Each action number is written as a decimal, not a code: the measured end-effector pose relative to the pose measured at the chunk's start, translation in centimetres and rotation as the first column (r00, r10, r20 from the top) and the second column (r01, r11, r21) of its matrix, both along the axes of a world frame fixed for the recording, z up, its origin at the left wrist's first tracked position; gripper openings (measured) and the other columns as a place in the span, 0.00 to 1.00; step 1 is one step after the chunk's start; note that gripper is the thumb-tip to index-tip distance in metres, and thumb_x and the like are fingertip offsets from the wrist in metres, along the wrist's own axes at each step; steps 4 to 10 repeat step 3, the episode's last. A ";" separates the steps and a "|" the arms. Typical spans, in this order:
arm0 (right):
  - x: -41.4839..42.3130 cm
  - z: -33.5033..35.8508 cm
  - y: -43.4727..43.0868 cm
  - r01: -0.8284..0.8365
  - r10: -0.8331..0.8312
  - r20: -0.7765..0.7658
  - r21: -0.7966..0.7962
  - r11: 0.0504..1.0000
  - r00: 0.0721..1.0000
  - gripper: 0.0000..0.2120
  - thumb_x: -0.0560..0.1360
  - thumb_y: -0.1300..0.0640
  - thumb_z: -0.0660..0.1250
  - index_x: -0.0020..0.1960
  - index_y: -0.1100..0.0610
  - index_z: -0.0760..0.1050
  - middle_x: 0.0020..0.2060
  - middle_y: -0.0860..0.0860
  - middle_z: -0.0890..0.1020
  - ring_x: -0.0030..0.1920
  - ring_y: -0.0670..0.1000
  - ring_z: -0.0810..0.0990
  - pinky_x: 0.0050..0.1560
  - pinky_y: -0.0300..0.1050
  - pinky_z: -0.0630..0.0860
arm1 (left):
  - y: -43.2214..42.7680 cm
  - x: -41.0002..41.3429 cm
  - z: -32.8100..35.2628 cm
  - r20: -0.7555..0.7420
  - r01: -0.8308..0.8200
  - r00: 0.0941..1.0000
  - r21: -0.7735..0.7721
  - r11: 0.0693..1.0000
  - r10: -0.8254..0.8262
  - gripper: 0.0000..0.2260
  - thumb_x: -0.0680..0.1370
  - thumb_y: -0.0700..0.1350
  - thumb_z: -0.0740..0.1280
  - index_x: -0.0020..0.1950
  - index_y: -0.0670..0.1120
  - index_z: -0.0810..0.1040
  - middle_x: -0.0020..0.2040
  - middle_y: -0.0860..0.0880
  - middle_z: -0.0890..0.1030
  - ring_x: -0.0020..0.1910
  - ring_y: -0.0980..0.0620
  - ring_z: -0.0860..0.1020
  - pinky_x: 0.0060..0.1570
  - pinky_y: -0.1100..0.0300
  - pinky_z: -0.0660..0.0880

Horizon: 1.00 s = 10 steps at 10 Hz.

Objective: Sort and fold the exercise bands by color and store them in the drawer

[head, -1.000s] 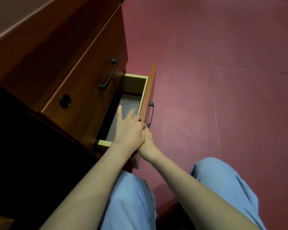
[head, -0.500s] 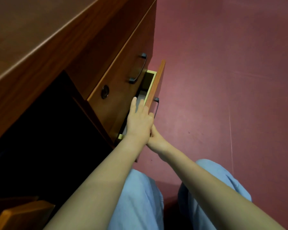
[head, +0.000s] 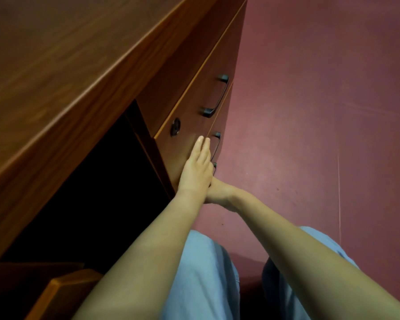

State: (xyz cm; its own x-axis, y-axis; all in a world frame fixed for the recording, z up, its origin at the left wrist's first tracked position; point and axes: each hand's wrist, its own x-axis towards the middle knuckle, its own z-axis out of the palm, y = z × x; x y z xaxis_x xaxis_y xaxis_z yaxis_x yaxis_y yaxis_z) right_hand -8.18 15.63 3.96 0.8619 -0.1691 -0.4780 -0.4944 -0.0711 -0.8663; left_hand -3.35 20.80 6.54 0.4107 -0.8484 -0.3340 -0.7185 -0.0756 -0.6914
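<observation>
risk, as judged: a fingertip of the left hand [head: 195,172] could be nipped at the seam where the drawer [head: 220,122] meets the upper drawer [head: 194,100], if it pushes with fingers across that line; a band fold caught inside would leave the front proud. grip: left hand released, fingers straight and flat on the wood, tips just beside the drawer handle [head: 217,146]. right hand [head: 219,191] lies under the left, mostly hidden; its grasp cannot be told. exercise bands not in view, presumably beyond the palm, inside the drawer.
</observation>
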 end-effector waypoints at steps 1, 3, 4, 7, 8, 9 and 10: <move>-0.3 0.3 -0.2 -0.016 0.017 0.017 -0.047 0.999 1.000 0.22 0.73 0.73 0.60 0.65 0.63 0.62 0.48 0.59 0.74 0.41 0.45 0.72 0.33 0.29 0.73 | 0.2 -0.3 -0.4 -0.017 -0.067 0.998 -0.030 0.997 0.066 0.32 0.77 0.54 0.58 0.75 0.41 0.49 0.76 0.38 0.48 0.74 0.36 0.38 0.67 0.38 0.32; -5.9 -0.9 -0.1 -0.291 0.259 -0.143 -0.305 0.907 0.955 0.28 0.74 0.67 0.60 0.72 0.58 0.56 0.56 0.50 0.71 0.53 0.47 0.70 0.53 0.35 0.68 | 4.7 -5.6 -3.5 -0.392 -0.321 0.906 -0.397 0.860 0.158 0.23 0.68 0.53 0.67 0.59 0.45 0.77 0.63 0.40 0.75 0.69 0.42 0.68 0.69 0.38 0.51; -5.9 -0.9 -0.1 -0.291 0.259 -0.143 -0.305 0.907 0.955 0.28 0.74 0.67 0.60 0.72 0.58 0.56 0.56 0.50 0.71 0.53 0.47 0.70 0.53 0.35 0.68 | 4.7 -5.6 -3.5 -0.392 -0.321 0.906 -0.397 0.860 0.158 0.23 0.68 0.53 0.67 0.59 0.45 0.77 0.63 0.40 0.75 0.69 0.42 0.68 0.69 0.38 0.51; -5.9 -0.9 -0.1 -0.291 0.259 -0.143 -0.305 0.907 0.955 0.28 0.74 0.67 0.60 0.72 0.58 0.56 0.56 0.50 0.71 0.53 0.47 0.70 0.53 0.35 0.68 | 4.7 -5.6 -3.5 -0.392 -0.321 0.906 -0.397 0.860 0.158 0.23 0.68 0.53 0.67 0.59 0.45 0.77 0.63 0.40 0.75 0.69 0.42 0.68 0.69 0.38 0.51; -5.9 -0.9 -0.1 -0.291 0.259 -0.143 -0.305 0.907 0.955 0.28 0.74 0.67 0.60 0.72 0.58 0.56 0.56 0.50 0.71 0.53 0.47 0.70 0.53 0.35 0.68 | 4.7 -5.6 -3.5 -0.392 -0.321 0.906 -0.397 0.860 0.158 0.23 0.68 0.53 0.67 0.59 0.45 0.77 0.63 0.40 0.75 0.69 0.42 0.68 0.69 0.38 0.51; -5.9 -0.9 -0.1 -0.291 0.259 -0.143 -0.305 0.907 0.955 0.28 0.74 0.67 0.60 0.72 0.58 0.56 0.56 0.50 0.71 0.53 0.47 0.70 0.53 0.35 0.68 | 4.7 -5.6 -3.5 -0.392 -0.321 0.906 -0.397 0.860 0.158 0.23 0.68 0.53 0.67 0.59 0.45 0.77 0.63 0.40 0.75 0.69 0.42 0.68 0.69 0.38 0.51; -5.9 -0.9 -0.1 -0.291 0.259 -0.143 -0.305 0.907 0.955 0.28 0.74 0.67 0.60 0.72 0.58 0.56 0.56 0.50 0.71 0.53 0.47 0.70 0.53 0.35 0.68 | 4.7 -5.6 -3.5 -0.392 -0.321 0.906 -0.397 0.860 0.158 0.23 0.68 0.53 0.67 0.59 0.45 0.77 0.63 0.40 0.75 0.69 0.42 0.68 0.69 0.38 0.51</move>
